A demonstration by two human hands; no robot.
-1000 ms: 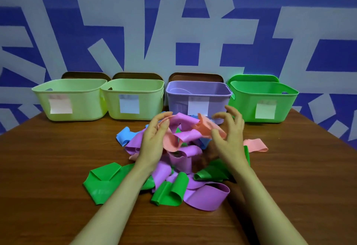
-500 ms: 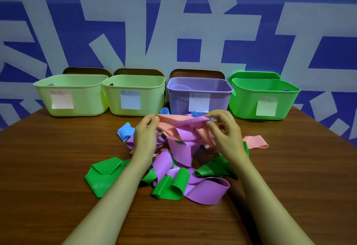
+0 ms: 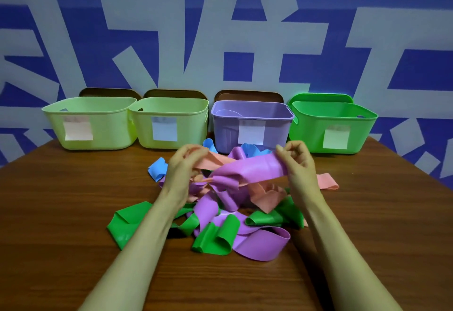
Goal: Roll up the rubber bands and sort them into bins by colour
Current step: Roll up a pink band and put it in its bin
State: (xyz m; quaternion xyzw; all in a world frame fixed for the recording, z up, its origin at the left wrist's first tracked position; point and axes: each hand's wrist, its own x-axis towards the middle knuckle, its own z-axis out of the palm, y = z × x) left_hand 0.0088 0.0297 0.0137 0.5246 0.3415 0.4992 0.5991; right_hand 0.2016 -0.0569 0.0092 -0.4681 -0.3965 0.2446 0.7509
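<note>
As right hand [image 3: 297,163] pinches it, purple band [image 3: 250,169] looks creased, glossy | left hand [image 3: 182,171] grips peach band [image 3: 217,158]

Staged workroom: blue-patterned wall [image 3: 245,65], labelled bins [image 3: 105,127] on a wooden table [image 3: 61,200].

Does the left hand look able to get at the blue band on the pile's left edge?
Likely yes for reach: the blue band lies uncovered beside the left hand. But that hand grips a salmon band, so it would probably have to let go first.
</note>
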